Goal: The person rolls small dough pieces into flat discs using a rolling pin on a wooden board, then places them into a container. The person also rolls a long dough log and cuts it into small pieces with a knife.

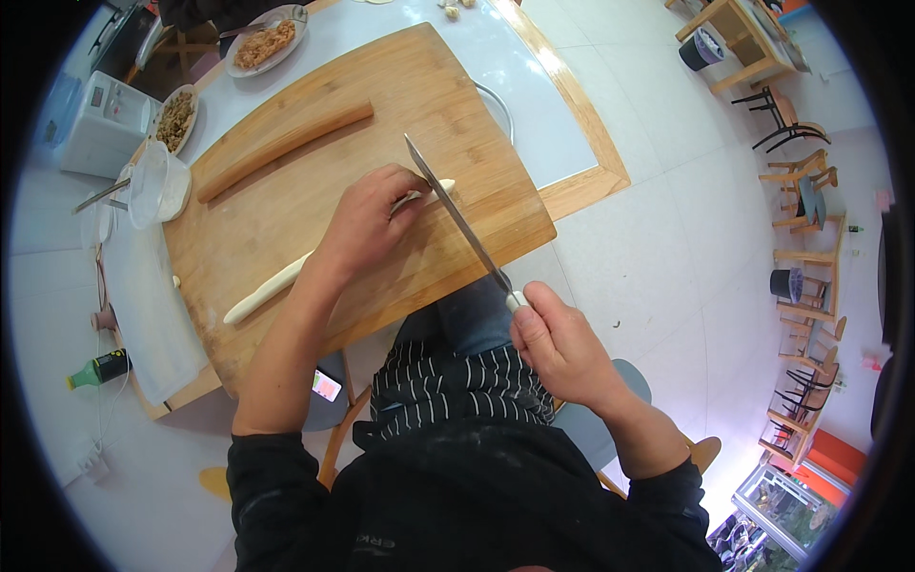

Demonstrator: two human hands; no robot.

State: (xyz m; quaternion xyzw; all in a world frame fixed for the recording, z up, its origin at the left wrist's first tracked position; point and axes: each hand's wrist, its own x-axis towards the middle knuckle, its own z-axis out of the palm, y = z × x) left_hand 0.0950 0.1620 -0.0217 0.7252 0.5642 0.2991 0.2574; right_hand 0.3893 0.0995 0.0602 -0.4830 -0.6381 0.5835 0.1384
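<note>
A long, pale dough rope (270, 292) lies across the wooden cutting board (410, 95). My left hand (370, 217) is closed over the rope near its right end, fingers curled round it. From under those fingers the short tip of the dough sticks out to the right. My right hand (562, 345) grips a knife (467, 229) by its white handle. The blade slants up and left over the dough, right beside my left fingertips; whether it touches the dough I cannot tell. Behind my left hand rests a wooden rolling pin (286, 153).
Two plates of filling, one reddish (267, 46) and one greenish-brown (175, 119), stand beyond the board. A clear plastic tub (157, 186) with white powder touches the board's left side. Near the left edge is a green bottle (98, 369). Chairs (786, 119) line the right wall.
</note>
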